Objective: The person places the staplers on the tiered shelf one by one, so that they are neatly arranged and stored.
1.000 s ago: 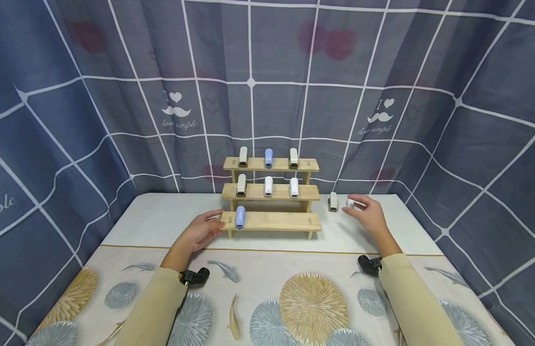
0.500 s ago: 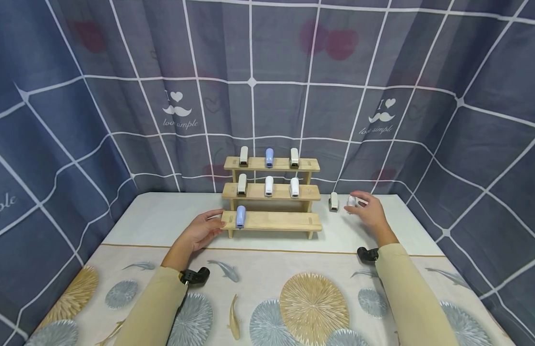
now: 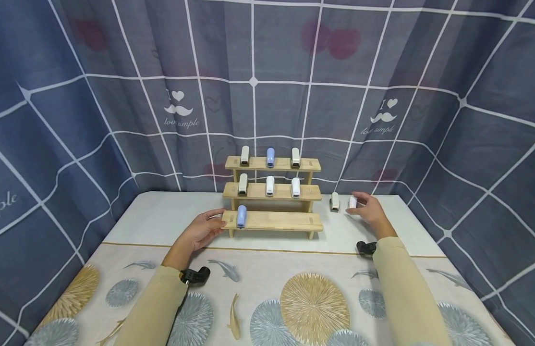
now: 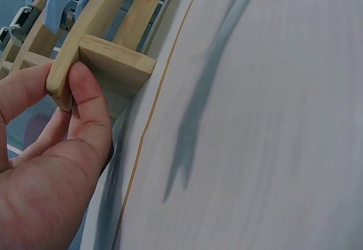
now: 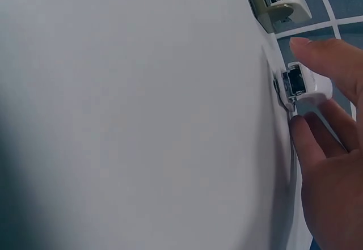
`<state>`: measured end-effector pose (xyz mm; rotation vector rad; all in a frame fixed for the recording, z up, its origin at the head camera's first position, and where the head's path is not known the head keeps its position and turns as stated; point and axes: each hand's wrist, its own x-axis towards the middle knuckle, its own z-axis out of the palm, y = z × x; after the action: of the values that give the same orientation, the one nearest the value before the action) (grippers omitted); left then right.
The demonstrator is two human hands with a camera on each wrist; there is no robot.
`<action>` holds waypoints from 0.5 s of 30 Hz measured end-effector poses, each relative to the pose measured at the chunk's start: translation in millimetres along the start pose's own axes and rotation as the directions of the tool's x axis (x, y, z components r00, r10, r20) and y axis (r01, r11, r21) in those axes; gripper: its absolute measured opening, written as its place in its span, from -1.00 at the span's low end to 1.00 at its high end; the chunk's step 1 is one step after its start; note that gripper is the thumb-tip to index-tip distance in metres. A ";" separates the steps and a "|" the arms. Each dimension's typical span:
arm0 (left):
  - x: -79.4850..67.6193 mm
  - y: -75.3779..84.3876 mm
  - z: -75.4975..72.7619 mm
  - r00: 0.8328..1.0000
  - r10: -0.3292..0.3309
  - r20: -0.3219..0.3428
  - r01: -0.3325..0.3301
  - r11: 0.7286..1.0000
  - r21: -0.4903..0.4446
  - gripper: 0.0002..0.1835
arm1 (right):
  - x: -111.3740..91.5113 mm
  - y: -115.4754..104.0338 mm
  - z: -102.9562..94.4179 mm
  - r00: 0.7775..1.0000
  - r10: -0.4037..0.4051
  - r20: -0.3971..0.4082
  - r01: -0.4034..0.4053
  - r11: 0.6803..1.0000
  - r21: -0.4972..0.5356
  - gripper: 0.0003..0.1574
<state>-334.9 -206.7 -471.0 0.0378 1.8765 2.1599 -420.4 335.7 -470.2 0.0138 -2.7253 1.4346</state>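
A three-step wooden shelf point(image 3: 276, 221) carries several mini staplers. On its lowest step, a blue stapler point(image 3: 241, 216) sits at the left. My left hand point(image 3: 202, 229) pinches the left end of that step between thumb and fingers, also plain in the left wrist view. To the right of the shelf, a white stapler point(image 5: 309, 85) stands on the white surface. My right hand point(image 3: 368, 209) surrounds it loosely, thumb point(image 5: 326, 54) on one side and fingers on the other, with gaps showing. A cream stapler point(image 3: 334, 202) stands between that hand and the shelf.
The middle step holds a cream stapler point(image 3: 243, 184) and two white ones. The top step holds a blue stapler point(image 3: 270, 157) between two pale ones. A grid-patterned curtain point(image 3: 276, 110) hangs close behind, and a patterned cloth point(image 3: 250, 259) covers the front.
The white stapler, earlier partly hidden in my right fingers, has turned and now stands upright beside the cream one. My right forearm has shifted slightly left. The left hand keeps its place.
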 end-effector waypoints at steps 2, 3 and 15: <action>0.4 -0.4 -0.3 1.000 0.003 0.004 -0.003 1.000 0.000 -0.26 | 0.7 0.9 0.3 1.000 0.012 0.001 -0.012 1.000 -0.009 0.03; 1.0 -1.1 -0.6 1.000 0.004 0.004 -0.004 1.000 -0.005 -0.27 | 0.8 0.7 0.3 1.000 0.018 0.001 -0.018 1.000 -0.012 0.03; 1.7 -2.9 -2.6 1.000 0.004 0.014 -0.004 1.000 -0.016 -0.25 | 1.1 2.7 -0.5 0.999 0.022 0.024 -0.022 1.000 0.004 -0.03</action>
<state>-336.5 -208.6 -474.5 0.0533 1.8527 2.1713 -421.5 337.7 -472.1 0.0012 -2.7502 1.4550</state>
